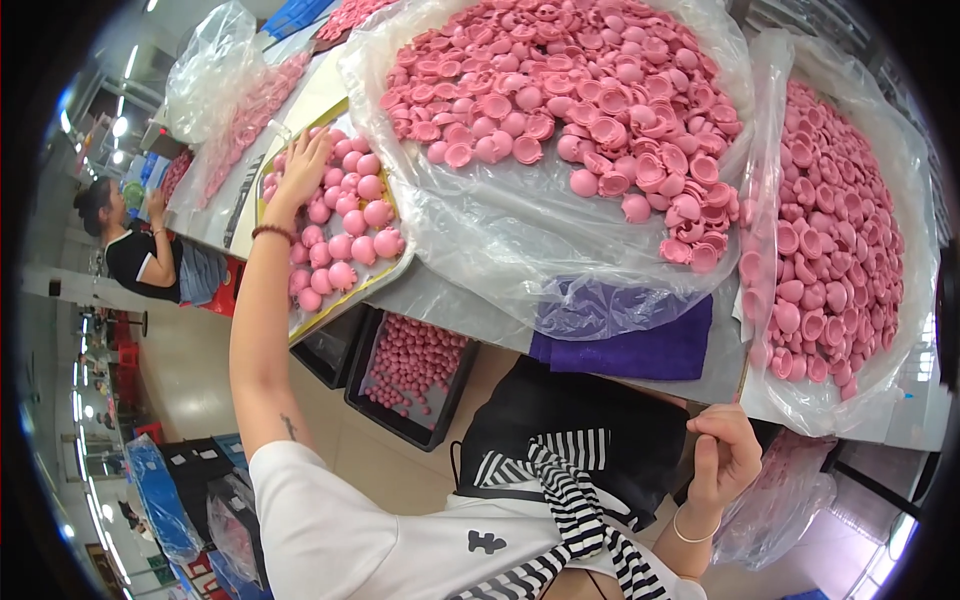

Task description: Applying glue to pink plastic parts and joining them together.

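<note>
My left hand (303,168) reaches out over a shallow white tray with yellow edges (384,276). Its fingers are stretched out over the far left of several pink balls (341,274), which have small nubs and lie spread in the tray. Near my body on the right, my right hand (727,450) is raised off the table with its fingers curled in. Whatever those fingers may hold is hidden. In front of me, a large heap of pink plastic half shells (610,110), with some whole balls among them, lies on clear plastic sheeting (470,235).
A second heap of pink shells (835,230) fills a clear bag on the right. Folded purple cloth (640,340) lies at the table's front edge. Below stands a black crate (392,425) with small pink balls (412,360). Another person (145,262) is at the far left.
</note>
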The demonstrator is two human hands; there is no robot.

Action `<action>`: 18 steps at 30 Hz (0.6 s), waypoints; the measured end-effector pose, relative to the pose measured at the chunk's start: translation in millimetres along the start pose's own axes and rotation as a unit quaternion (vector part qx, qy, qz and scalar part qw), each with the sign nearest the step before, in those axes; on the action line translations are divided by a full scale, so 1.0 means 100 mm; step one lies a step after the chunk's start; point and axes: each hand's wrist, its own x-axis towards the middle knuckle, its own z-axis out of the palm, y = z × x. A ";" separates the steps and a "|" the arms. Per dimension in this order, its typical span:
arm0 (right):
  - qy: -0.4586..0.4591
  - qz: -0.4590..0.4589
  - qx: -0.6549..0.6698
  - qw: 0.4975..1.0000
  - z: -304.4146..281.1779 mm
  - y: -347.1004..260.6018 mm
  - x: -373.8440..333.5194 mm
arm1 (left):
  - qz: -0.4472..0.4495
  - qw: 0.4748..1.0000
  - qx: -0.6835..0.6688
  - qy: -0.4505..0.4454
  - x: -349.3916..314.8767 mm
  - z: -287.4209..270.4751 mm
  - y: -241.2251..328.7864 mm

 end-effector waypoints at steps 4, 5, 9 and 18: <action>0.003 0.008 -0.051 0.999 -0.12 -0.04 0.04 | 0.035 0.998 -0.022 -0.039 -0.25 0.09 0.11; -0.013 -0.002 -0.063 0.998 -0.17 -0.03 0.09 | -0.110 0.993 -0.032 -0.040 -0.35 0.08 0.36; 0.042 -0.077 -0.031 0.996 -0.35 0.03 0.11 | -0.119 0.984 -0.113 -0.063 -0.71 -0.30 -0.09; 0.499 -0.058 -0.398 0.768 -2.49 0.72 0.22 | 0.104 0.930 -0.256 0.244 -0.66 -1.02 2.13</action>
